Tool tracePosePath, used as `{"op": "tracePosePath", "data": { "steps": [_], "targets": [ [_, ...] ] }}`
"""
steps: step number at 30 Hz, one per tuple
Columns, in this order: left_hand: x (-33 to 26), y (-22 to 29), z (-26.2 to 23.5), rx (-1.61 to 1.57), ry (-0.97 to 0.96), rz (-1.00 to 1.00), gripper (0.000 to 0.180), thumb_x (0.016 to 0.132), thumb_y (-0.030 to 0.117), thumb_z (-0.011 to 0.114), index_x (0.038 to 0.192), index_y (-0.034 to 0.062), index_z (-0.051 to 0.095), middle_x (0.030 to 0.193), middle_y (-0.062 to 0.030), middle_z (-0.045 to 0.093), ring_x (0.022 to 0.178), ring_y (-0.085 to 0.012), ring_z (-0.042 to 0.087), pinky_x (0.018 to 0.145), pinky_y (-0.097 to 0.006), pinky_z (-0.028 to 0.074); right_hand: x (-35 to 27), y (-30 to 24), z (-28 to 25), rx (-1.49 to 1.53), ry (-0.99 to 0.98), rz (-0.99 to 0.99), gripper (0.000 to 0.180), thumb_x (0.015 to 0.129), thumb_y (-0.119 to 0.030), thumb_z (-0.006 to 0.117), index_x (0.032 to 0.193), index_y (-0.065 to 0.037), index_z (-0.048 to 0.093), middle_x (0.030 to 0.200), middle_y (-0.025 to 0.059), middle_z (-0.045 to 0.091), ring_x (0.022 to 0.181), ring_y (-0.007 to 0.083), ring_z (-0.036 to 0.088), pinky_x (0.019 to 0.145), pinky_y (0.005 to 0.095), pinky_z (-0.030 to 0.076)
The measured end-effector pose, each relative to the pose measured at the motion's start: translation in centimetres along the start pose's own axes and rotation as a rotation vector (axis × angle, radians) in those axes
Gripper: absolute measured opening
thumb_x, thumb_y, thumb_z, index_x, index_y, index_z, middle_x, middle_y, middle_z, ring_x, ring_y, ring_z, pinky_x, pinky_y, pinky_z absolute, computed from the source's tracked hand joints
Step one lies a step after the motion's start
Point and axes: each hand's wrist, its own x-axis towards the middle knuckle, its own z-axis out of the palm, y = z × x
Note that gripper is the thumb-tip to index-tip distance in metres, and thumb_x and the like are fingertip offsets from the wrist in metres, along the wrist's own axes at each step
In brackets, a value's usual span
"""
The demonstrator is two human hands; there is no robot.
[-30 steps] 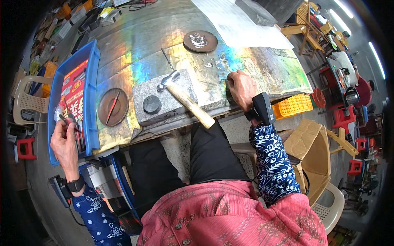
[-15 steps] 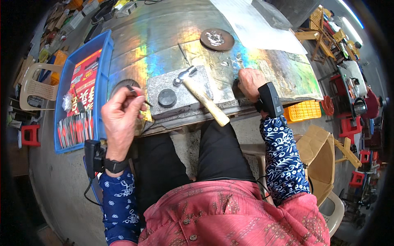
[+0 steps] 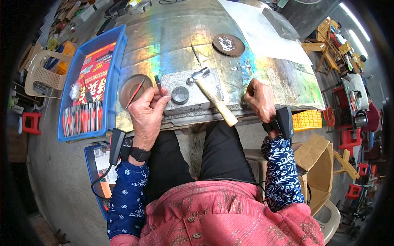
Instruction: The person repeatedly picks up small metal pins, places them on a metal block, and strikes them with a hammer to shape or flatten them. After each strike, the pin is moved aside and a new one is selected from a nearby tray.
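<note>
My left hand (image 3: 147, 112) pinches a short red-and-black piece (image 3: 159, 84) between thumb and fingers, at the left side of a grey stone block (image 3: 172, 77). Beside its knuckles, a slim red-and-grey strip (image 3: 135, 93) lies across a brown round dish (image 3: 128, 87). On the block rest a round black disc (image 3: 179, 95) and a hammer (image 3: 215, 100), its pale wooden handle jutting over the front edge. My right hand (image 3: 260, 98) is curled closed near the table edge, right of the hammer; whatever its fingers may hold is hidden.
A blue crate (image 3: 110, 82) on the left holds a row of red-and-grey flat pieces (image 3: 83, 119) and a red printed sheet. Behind the block lie a thin dark tool (image 3: 195, 55) and a brown plate (image 3: 217, 48) of silvery bits. A cardboard box (image 3: 320, 164) stands at the right.
The view has shifted a little. My left hand has moved right, closer to the block, with the red-and-black piece. My right hand has drawn back toward me.
</note>
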Motion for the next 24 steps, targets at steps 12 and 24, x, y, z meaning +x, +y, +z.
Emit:
{"op": "tracePosePath", "data": {
  "steps": [12, 24],
  "targets": [
    [-1.1, 2.0, -0.6, -0.460, -0.058, -0.211, 0.016, 0.087, -0.002, 0.067, 0.102, -0.0046, 0.063, 0.079, -0.0072, 0.067, 0.070, -0.0111, 0.065, 0.059, -0.022, 0.055, -2.6, -5.6, -1.6, 0.361, 0.142, -0.112, 0.010, 0.085, 0.002, 0.061, 0.095, 0.002, 0.061, 0.074, 0.0021, 0.059, 0.065, 0.0061, 0.056, 0.059, 0.0232, 0.048],
    [-3.7, 5.3, -1.0, -0.950, -0.208, -0.457, 0.022, 0.096, 0.006, 0.057, 0.116, -0.0013, 0.054, 0.096, -0.0160, 0.067, 0.081, -0.0222, 0.070, 0.064, -0.031, 0.061, -7.5, -14.8, -0.1, 1.135, -0.059, -0.025, 0.010, 0.088, 0.005, 0.064, 0.097, 0.005, 0.064, 0.085, 0.0059, 0.066, 0.064, 0.0088, 0.063, 0.057, 0.0185, 0.050]
  ]
}}
